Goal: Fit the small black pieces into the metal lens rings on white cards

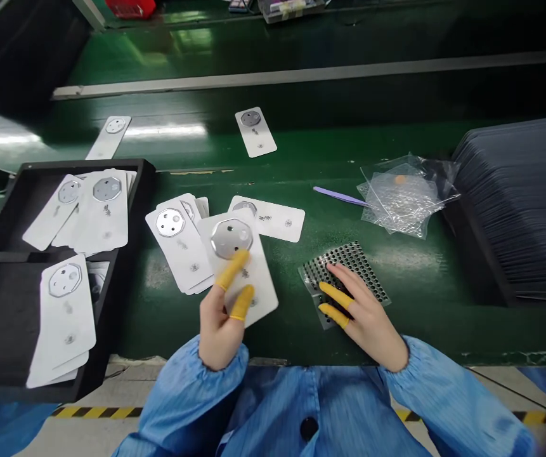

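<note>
My left hand (225,317), with yellow finger covers, has its thumb and a finger on a white card (260,279) that bears a silver octagonal disc. Fingers spread, my right hand (361,311) rests on a clear sheet (358,257) dotted with small black round pieces. Beside the held card, on its left, lies a stack of similar cards (177,244). Another card (279,219) lies behind it, partly covered. A purple pair of tweezers (339,196) touches a pile of clear plastic sheets (403,200).
At the left, a black tray (132,209) holds several white cards. Single cards lie farther back, one at the centre (256,134) and one behind the tray (110,138). A stack of dark sheets (529,203) fills a container at the right. A metal strip (301,76) crosses the back.
</note>
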Tool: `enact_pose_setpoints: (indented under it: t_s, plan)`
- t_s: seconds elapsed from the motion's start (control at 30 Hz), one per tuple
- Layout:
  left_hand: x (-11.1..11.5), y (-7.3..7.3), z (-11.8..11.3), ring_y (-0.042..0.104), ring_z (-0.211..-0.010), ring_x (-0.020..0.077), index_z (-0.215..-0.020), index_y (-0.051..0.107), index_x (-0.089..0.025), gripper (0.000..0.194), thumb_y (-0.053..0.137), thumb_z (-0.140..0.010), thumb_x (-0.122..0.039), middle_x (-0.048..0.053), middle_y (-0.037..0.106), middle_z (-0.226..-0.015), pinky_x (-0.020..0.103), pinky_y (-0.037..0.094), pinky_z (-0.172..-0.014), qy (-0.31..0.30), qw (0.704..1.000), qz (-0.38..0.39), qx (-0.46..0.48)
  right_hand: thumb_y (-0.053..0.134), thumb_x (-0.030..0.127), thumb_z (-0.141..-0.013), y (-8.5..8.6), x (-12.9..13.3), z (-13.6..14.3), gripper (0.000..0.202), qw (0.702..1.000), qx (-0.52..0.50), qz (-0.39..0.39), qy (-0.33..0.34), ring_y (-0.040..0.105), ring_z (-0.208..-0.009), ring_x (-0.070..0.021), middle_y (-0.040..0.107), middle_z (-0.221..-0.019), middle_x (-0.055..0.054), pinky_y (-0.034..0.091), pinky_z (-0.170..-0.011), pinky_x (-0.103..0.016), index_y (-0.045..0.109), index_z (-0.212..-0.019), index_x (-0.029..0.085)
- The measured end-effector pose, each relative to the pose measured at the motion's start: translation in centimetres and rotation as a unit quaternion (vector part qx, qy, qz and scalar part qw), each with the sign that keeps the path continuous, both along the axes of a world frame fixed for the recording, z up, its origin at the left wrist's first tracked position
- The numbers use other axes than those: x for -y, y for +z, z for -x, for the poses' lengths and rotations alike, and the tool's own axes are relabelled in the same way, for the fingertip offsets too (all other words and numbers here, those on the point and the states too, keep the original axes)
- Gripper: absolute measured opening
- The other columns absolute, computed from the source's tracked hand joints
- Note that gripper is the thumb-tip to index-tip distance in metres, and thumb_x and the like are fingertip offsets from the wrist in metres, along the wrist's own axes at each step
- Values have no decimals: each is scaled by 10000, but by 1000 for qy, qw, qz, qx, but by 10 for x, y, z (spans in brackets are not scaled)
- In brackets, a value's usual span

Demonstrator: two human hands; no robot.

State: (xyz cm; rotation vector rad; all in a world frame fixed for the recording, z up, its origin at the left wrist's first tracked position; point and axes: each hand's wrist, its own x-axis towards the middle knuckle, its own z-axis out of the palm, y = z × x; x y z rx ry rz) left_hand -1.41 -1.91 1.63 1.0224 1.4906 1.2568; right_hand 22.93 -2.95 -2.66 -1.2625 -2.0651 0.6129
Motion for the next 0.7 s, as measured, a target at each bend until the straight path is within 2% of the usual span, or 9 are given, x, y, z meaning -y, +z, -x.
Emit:
enact_pose_setpoints:
  t_s: [0.07, 0.1, 0.17, 0.27, 0.33, 0.4, 0.47, 0.57, 0.7]
  plan:
    - [0, -4, 8, 649, -1036, 308, -1039, 724, -126, 345, 714, -756, -323, 126, 712, -1084, 354, 571, -829, -10, 997, 71, -42, 574, 123, -873, -8, 3, -2, 388, 999, -5, -30, -8, 456, -1310, -278, 527, -1365, -127, 413, -1064, -555, 557, -1248, 221]
    - [0, -4, 6, 667, -981, 307, -983, 740, -103, 350, 705, -755, -366, 142, 722, -1037, 362, 575, -802, -24, 994, 103, -42, 575, 107, -868, -10, 4, -2, 382, 999, -16, -40, -20, 484, -1287, -273, 545, -1346, -130, 417, -1063, -550, 566, -1235, 213]
    - [1, -4, -8, 670, -967, 308, -979, 740, -81, 419, 701, -740, -424, 165, 714, -1050, 372, 568, -803, -61, 988, 136, -25, 596, 87, -848, -8, 4, -1, 396, 998, -33, -54, -30, 515, -1255, -268, 548, -1338, -139, 412, -1071, -537, 571, -1228, 196]
    - [-1, -1, -39, 669, -948, 291, -980, 741, -77, 455, 725, -706, -440, 170, 708, -1059, 352, 559, -795, -156, 976, 150, 9, 619, 61, -823, 5, 3, 0, 454, 996, -26, -83, -5, 510, -1255, -273, 533, -1345, -156, 380, -1092, -537, 549, -1257, 175]
    - [-2, -1, -55, 680, -805, 253, -946, 746, -64, 456, 726, -703, -450, 170, 721, -985, 326, 562, -687, -201, 963, 177, 40, 622, 53, -818, 15, 2, 1, 479, 996, -18, -90, 22, 504, -1255, -276, 531, -1338, -164, 372, -1093, -543, 531, -1275, 164]
    - [-2, -1, -62, 649, -652, 202, -908, 747, -51, 464, 702, -722, -474, 167, 725, -910, 298, 535, -572, -206, 954, 204, 70, 626, 53, -815, 23, 1, 2, 464, 996, -43, -69, 28, 527, -1221, -263, 552, -1300, -159, 431, -1054, -504, 537, -1258, 161]
    - [-2, -2, -63, 629, -626, 183, -900, 750, -57, 447, 680, -749, -471, 157, 725, -889, 280, 518, -545, -200, 954, 206, 86, 629, 44, -811, 28, -1, 3, 416, 995, -84, -52, 11, 577, -1134, -229, 599, -1209, -131, 511, -969, -426, 568, -1202, 171]
    - [0, -2, -62, 642, -731, 202, -920, 757, -99, 354, 663, -784, -412, 127, 727, -923, 277, 527, -609, -209, 960, 170, 80, 619, 22, -809, 30, -6, 5, 347, 992, -103, -67, -7, 616, -991, -184, 638, -1054, -89, 558, -846, -340, 605, -1117, 182]
    - [1, -3, -60, 629, -747, 196, -926, 752, -117, 277, 603, -834, -332, 96, 717, -875, 284, 519, -642, -234, 962, 134, 52, 603, 35, -818, 19, -10, 6, 328, 992, -52, -108, 31, 611, -1005, -212, 634, -1054, -121, 552, -882, -390, 593, -1127, 144]
